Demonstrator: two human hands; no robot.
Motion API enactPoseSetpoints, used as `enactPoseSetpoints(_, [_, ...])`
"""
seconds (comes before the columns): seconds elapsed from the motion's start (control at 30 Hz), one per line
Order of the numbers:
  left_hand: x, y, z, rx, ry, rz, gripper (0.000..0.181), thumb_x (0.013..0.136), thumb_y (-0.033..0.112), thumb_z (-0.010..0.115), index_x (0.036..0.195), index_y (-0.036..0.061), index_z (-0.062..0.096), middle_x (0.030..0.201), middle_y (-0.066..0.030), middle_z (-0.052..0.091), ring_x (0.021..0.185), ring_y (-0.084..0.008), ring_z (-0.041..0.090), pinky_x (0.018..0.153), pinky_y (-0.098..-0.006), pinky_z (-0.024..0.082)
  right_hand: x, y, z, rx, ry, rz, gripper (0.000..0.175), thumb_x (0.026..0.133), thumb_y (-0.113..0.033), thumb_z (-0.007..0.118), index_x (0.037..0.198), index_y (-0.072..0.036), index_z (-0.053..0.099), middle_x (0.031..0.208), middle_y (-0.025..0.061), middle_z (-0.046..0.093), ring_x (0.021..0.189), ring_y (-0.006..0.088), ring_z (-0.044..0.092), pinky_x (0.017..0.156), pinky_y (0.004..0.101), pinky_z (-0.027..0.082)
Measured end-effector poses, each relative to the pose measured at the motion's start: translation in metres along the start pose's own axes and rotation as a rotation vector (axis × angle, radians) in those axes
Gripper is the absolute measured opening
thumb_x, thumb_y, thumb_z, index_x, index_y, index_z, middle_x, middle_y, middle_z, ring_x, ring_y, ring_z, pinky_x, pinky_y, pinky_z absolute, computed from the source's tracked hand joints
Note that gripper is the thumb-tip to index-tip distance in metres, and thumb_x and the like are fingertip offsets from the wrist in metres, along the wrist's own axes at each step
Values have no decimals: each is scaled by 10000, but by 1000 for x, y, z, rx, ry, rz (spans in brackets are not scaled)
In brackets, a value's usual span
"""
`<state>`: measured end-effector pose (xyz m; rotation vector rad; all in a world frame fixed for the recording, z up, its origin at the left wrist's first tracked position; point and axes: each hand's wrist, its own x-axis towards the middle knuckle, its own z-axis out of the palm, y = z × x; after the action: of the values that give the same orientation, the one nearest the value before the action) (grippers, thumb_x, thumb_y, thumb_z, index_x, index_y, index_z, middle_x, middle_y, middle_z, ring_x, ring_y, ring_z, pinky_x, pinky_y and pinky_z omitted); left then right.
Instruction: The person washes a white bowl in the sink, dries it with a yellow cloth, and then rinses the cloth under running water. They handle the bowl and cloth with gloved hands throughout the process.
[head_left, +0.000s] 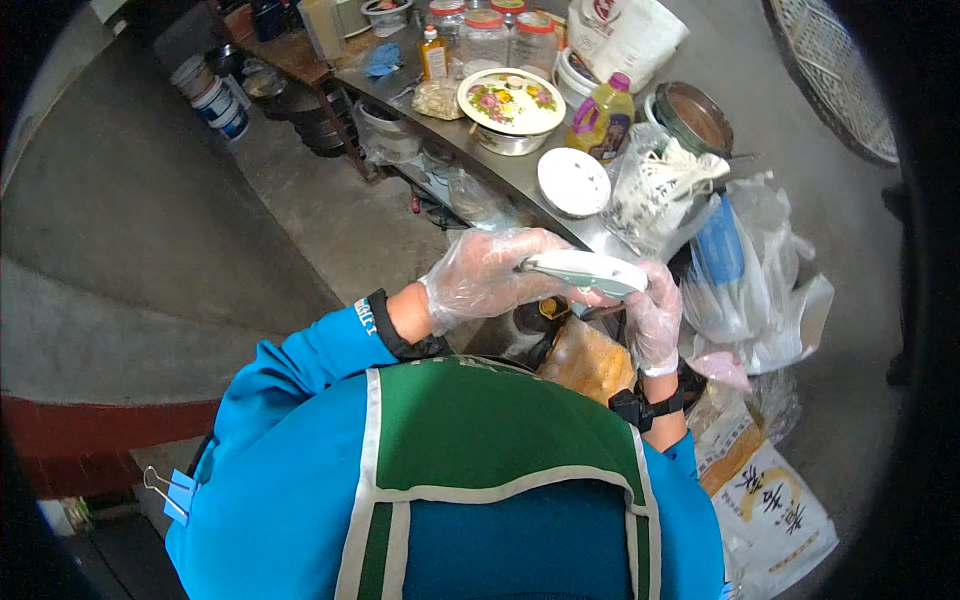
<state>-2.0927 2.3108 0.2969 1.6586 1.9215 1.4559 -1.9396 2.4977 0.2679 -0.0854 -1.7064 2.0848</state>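
Both hands wear thin clear plastic gloves. Between them, at chest height before the counter, is a long, rounded white and grey-green object (592, 271), seen nearly edge-on; its exact kind is unclear. My left hand (499, 274) holds its narrow left end, with the fingers passing behind and under it. On the right, my right hand (656, 311) grips the broader end with bent fingers. Just past the object lies the edge of a metal counter (517, 169). A white lid or plate with small dark marks (574, 182) rests on it.
A floral-lidded pot (511, 112), an oil bottle (606, 116), red-lidded jars (484, 41) and a dish-soap bottle (433, 56) stand on the counter. Plastic bags (757, 277) hang at right, above a printed sack (772, 510). Below my hands is a brownish-yellow slab-like thing (589, 360).
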Motion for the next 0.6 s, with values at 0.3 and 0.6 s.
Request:
enactPoseSetpoints(0.3, [61, -46, -35, -346, -317, -160, 397, 903, 359, 549, 1064, -2, 587, 965, -153, 612, 934, -204, 578, 807, -330, 443, 66, 8, -16, -116, 64, 38, 248, 769, -14, 567, 1015, 12, 583, 977, 58, 603, 888, 133, 550, 824, 276, 440])
enactPoseSetpoints(0.6, [120, -148, -114, -625, -418, -155, 276, 952, 199, 470, 1067, -21, 591, 914, -100, 636, 788, -151, 613, 674, -258, 496, 156, 21, 29, -121, 205, 156, 243, 848, -80, 544, 1071, 13, 569, 987, 68, 608, 885, 133, 564, 818, 268, 450])
